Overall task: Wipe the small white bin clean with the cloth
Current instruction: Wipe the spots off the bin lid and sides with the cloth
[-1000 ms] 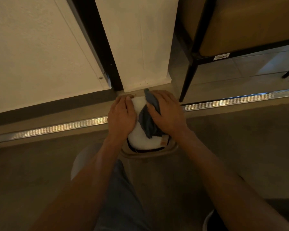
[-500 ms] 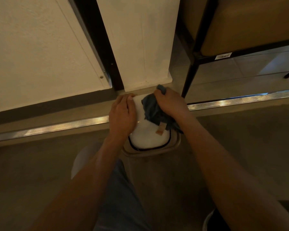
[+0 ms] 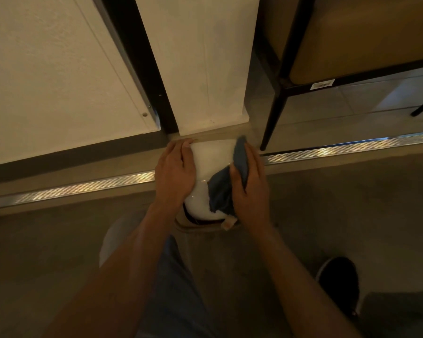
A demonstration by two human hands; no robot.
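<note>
A small white bin (image 3: pixel 209 164) with a rounded lid stands on the floor at the foot of a white pillar. My left hand (image 3: pixel 175 173) lies flat against its left side, fingers straight, steadying it. My right hand (image 3: pixel 248 189) presses a dark blue cloth (image 3: pixel 224 189) against the bin's right side, fingers extended over the cloth. The cloth drapes across the lid's right half, with a small pale tag (image 3: pixel 228 223) hanging near the bin's near edge. A tan base rim shows below the lid.
A white pillar (image 3: pixel 205 69) rises just behind the bin, with a white door panel (image 3: pixel 59 81) to its left. A black-legged chair (image 3: pixel 274 118) stands at the right. A metal threshold strip (image 3: pixel 340 150) crosses the floor. My knee and a dark shoe (image 3: pixel 340 284) are below.
My right hand has slid the cloth from the lid's far top back down the right side of the bin. The left hand has stayed on the left side.
</note>
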